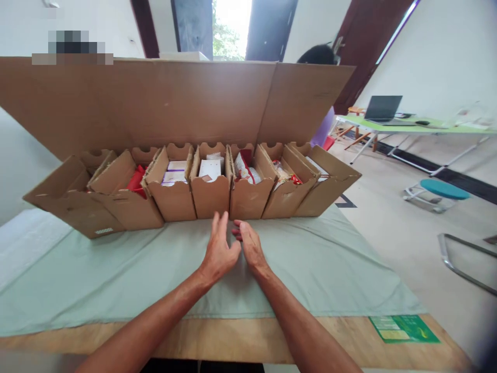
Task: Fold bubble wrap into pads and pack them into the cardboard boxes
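Observation:
My left hand (220, 249) is just in front of the row of cardboard bins, its fingers stretched forward and apart, holding nothing. Facing it, my right hand (250, 243) has its fingers extended and slightly curved, with nothing visible in it. A small gap separates the two hands above the pale green cloth (310, 269). Nearest to them are a cardboard bin (213, 199) with a white box (210, 168) inside and a cardboard bin (248, 201) with a red-and-white packet (244, 167). Other bins hold red fabric (136, 180), purple-edged white boxes (174, 177) and red-and-gold wrapped items (285, 173).
A tall cardboard panel (186, 103) stands behind the bins. Along the front runs the wooden table edge (233, 342), with a green card (404, 329) at right. Further right are a table with a laptop (383, 110) and a teal stool (444, 188). Heads of people show behind the panel.

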`<act>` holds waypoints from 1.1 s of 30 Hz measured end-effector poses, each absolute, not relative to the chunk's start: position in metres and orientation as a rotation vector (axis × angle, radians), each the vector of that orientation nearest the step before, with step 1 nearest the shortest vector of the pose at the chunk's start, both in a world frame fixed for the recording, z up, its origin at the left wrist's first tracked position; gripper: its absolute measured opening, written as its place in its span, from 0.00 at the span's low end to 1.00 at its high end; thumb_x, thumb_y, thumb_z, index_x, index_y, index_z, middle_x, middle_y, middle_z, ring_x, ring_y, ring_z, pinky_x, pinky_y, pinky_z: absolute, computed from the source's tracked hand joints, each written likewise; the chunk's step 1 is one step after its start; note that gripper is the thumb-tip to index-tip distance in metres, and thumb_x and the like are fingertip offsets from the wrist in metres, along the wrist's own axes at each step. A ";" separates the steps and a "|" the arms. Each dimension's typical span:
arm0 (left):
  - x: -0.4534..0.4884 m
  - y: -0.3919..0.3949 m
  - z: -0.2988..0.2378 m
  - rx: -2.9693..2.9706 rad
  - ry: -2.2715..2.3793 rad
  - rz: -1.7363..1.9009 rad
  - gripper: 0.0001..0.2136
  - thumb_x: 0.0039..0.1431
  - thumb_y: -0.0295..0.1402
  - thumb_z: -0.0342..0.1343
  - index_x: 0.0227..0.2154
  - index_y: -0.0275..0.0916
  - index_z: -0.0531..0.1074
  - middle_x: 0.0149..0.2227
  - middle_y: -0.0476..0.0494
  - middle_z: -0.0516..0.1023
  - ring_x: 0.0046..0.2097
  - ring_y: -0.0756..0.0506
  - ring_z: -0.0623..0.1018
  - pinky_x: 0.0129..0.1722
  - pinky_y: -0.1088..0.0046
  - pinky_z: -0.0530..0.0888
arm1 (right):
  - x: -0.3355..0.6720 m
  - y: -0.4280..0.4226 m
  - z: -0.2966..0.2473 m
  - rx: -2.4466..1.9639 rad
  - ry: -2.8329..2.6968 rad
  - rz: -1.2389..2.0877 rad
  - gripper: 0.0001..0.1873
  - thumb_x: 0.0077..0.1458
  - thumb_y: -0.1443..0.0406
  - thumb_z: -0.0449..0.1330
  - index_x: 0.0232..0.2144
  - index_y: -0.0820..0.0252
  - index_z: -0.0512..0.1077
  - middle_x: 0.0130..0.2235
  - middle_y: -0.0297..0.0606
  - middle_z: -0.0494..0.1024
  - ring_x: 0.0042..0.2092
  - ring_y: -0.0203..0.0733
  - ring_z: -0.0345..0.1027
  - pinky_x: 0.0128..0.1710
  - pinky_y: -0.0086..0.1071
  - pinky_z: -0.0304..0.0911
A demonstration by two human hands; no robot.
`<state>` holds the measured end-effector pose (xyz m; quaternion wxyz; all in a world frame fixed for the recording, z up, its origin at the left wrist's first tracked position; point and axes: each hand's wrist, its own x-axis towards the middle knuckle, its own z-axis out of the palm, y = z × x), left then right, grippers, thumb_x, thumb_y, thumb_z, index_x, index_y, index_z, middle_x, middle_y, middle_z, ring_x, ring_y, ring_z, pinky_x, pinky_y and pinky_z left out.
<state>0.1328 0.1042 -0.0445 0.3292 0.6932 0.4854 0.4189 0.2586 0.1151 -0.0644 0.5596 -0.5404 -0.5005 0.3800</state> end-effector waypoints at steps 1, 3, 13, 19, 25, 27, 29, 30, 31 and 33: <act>0.122 0.091 -0.048 1.919 1.223 0.996 0.37 0.56 0.29 0.56 0.70 0.36 0.58 0.74 0.26 0.54 0.75 0.33 0.55 0.70 0.45 0.61 | 0.260 0.116 -0.065 -1.282 -1.178 0.903 0.40 0.59 0.33 0.49 0.48 0.58 0.78 0.50 0.49 0.82 0.46 0.54 0.78 0.48 0.47 0.72; 0.095 0.059 -0.050 2.126 1.103 0.759 0.32 0.55 0.29 0.58 0.66 0.38 0.66 0.69 0.28 0.65 0.72 0.32 0.63 0.69 0.44 0.63 | 0.262 0.118 -0.065 -1.296 -1.183 0.924 0.40 0.58 0.33 0.50 0.47 0.58 0.78 0.47 0.49 0.83 0.46 0.54 0.78 0.46 0.47 0.72; -0.097 -0.006 0.003 1.891 1.253 0.529 0.20 0.61 0.36 0.58 0.56 0.48 0.77 0.54 0.46 0.83 0.53 0.44 0.83 0.51 0.68 0.80 | 0.270 0.133 -0.080 -1.427 -1.179 0.931 0.33 0.52 0.38 0.60 0.41 0.59 0.80 0.45 0.49 0.84 0.47 0.57 0.78 0.50 0.49 0.71; -0.259 0.051 0.002 1.639 2.410 0.816 0.19 0.57 0.30 0.54 0.50 0.33 0.77 0.61 0.29 0.75 0.65 0.32 0.70 0.66 0.49 0.64 | 0.271 0.131 -0.073 -1.552 -1.301 0.856 0.29 0.54 0.39 0.59 0.40 0.55 0.81 0.42 0.47 0.85 0.49 0.60 0.78 0.59 0.57 0.67; -0.326 0.071 -0.016 1.444 2.677 0.776 0.13 0.54 0.30 0.54 0.41 0.36 0.79 0.51 0.32 0.81 0.56 0.32 0.76 0.59 0.50 0.69 | 0.271 0.134 -0.070 -1.644 -1.271 0.872 0.31 0.49 0.38 0.61 0.39 0.55 0.80 0.43 0.47 0.84 0.52 0.64 0.76 0.65 0.61 0.60; -0.326 0.072 -0.020 1.430 2.707 0.789 0.11 0.57 0.29 0.52 0.37 0.37 0.79 0.49 0.33 0.82 0.54 0.34 0.77 0.58 0.54 0.70 | 0.270 0.133 -0.068 -1.665 -1.273 0.869 0.31 0.49 0.38 0.61 0.40 0.56 0.80 0.43 0.47 0.84 0.53 0.63 0.76 0.66 0.61 0.59; -0.323 0.071 -0.018 1.428 2.733 0.825 0.12 0.58 0.30 0.50 0.36 0.38 0.79 0.50 0.34 0.82 0.54 0.35 0.78 0.58 0.56 0.71 | 0.269 0.132 -0.066 -1.673 -1.280 0.865 0.30 0.50 0.39 0.60 0.40 0.55 0.80 0.43 0.47 0.84 0.53 0.62 0.76 0.65 0.59 0.61; -0.320 0.070 -0.016 1.433 2.742 0.849 0.12 0.59 0.30 0.50 0.36 0.38 0.79 0.52 0.35 0.82 0.55 0.35 0.77 0.58 0.56 0.70 | 0.269 0.132 -0.065 -1.673 -1.283 0.864 0.30 0.50 0.39 0.60 0.40 0.55 0.80 0.44 0.47 0.84 0.52 0.62 0.76 0.65 0.58 0.62; -0.316 0.066 -0.012 1.444 2.747 0.875 0.12 0.59 0.31 0.50 0.36 0.38 0.79 0.53 0.35 0.81 0.56 0.35 0.77 0.59 0.55 0.70 | 0.270 0.131 -0.065 -1.674 -1.291 0.864 0.29 0.50 0.39 0.60 0.40 0.55 0.80 0.44 0.47 0.85 0.52 0.62 0.77 0.64 0.58 0.64; -0.303 0.055 -0.003 1.489 2.733 0.926 0.12 0.60 0.32 0.50 0.36 0.38 0.80 0.54 0.34 0.81 0.57 0.34 0.77 0.60 0.53 0.69 | 0.272 0.132 -0.066 -1.658 -1.341 0.833 0.29 0.51 0.40 0.60 0.39 0.55 0.81 0.42 0.46 0.85 0.50 0.62 0.78 0.61 0.58 0.66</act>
